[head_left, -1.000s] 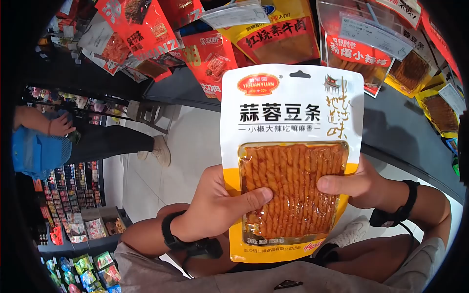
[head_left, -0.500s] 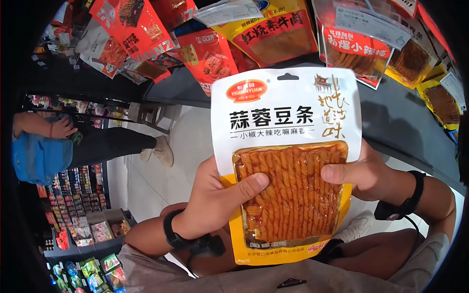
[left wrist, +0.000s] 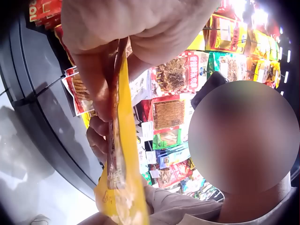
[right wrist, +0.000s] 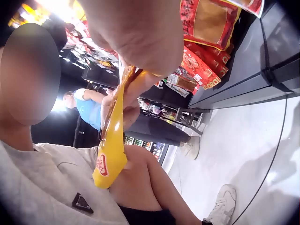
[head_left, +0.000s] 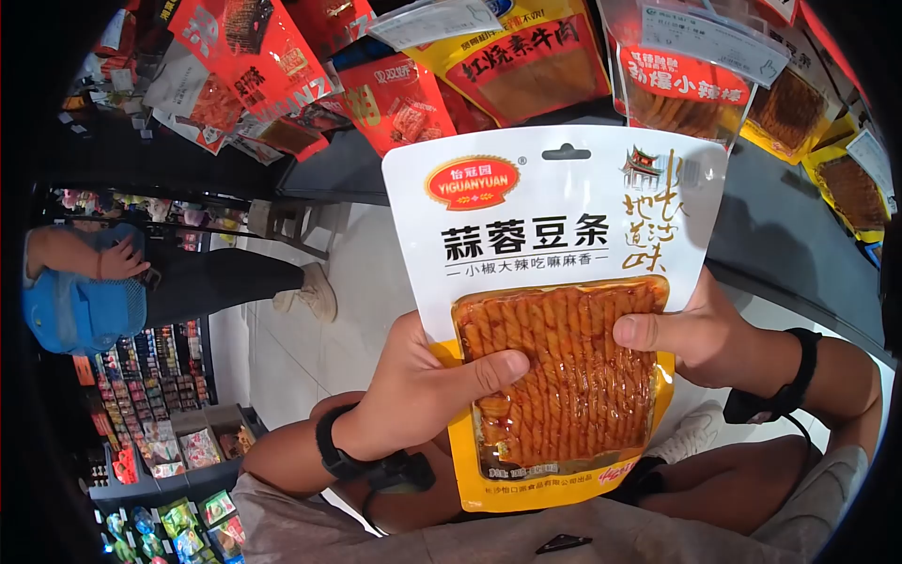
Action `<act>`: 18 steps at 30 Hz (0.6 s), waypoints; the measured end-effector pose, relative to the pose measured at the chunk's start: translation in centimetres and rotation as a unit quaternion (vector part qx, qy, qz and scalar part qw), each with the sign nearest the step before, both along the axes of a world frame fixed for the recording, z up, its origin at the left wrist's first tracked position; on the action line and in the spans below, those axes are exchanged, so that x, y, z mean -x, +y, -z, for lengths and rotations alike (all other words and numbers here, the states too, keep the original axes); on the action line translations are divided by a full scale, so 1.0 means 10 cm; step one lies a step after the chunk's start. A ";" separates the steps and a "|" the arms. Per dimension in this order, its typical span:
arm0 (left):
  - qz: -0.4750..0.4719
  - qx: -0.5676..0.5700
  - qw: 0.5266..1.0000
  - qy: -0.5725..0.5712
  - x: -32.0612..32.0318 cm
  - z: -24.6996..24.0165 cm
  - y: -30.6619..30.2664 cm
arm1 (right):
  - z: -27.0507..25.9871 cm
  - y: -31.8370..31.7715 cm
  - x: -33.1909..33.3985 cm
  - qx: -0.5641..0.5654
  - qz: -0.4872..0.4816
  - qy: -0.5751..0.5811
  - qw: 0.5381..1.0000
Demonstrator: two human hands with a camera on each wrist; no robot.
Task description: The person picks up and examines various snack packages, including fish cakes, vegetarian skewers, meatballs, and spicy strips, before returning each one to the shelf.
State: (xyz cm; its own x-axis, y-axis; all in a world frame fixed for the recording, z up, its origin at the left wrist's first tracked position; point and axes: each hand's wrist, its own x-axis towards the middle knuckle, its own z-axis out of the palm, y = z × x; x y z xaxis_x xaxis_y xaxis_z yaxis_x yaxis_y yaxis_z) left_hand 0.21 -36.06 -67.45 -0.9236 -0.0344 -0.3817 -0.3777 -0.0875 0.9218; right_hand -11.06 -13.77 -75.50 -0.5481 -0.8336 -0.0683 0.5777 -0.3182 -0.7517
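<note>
A white and yellow snack packet (head_left: pixel 526 226) with a clear window onto reddish-brown strips is held upright, front towards the head camera. My left hand (head_left: pixel 413 385) grips its left edge, thumb across the window and fingers behind. On the opposite edge my right hand (head_left: pixel 695 329) pinches it the same way, thumb on the window's right side. The left wrist view shows the packet (left wrist: pixel 124 140) edge-on below the left hand (left wrist: pixel 136 28). In the right wrist view the packet's yellow lower part (right wrist: pixel 112 150) hangs under the right hand (right wrist: pixel 136 37). The fingers behind the packet are hidden in the head view.
Red and yellow snack packets (head_left: pixel 526 66) hang above a dark shelf ledge (head_left: pixel 789 226), with price tags (head_left: pixel 714 38) in front. Another person's hand (head_left: pixel 122 258) is beside a blue basket (head_left: pixel 85 301) at left. A stool (head_left: pixel 291 221) stands on the pale floor (head_left: pixel 291 357).
The packet's top has tilted slightly towards the camera and looks wider, its glare gone. Both hands keep their hold. The blue basket at left has shifted a little.
</note>
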 end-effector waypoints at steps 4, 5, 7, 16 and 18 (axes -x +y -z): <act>-0.006 -0.006 1.000 -0.015 -0.03 -0.01 -0.01 | 0.04 0.01 0.01 -0.012 -0.022 0.019 1.000; -0.012 -0.005 1.000 -0.017 -0.03 -0.01 -0.01 | 0.04 0.00 0.01 -0.012 -0.022 0.019 1.000; -0.027 -0.013 0.999 -0.017 -0.04 -0.02 0.00 | 0.03 -0.02 -0.01 -0.004 0.002 0.021 1.000; -0.040 -0.010 0.999 -0.023 0.03 0.00 -0.02 | -0.03 0.04 0.01 -0.029 -0.068 -0.047 0.996; -0.026 -0.009 0.999 -0.020 0.02 0.05 -0.04 | 0.01 0.06 0.01 -0.037 -0.060 -0.051 0.996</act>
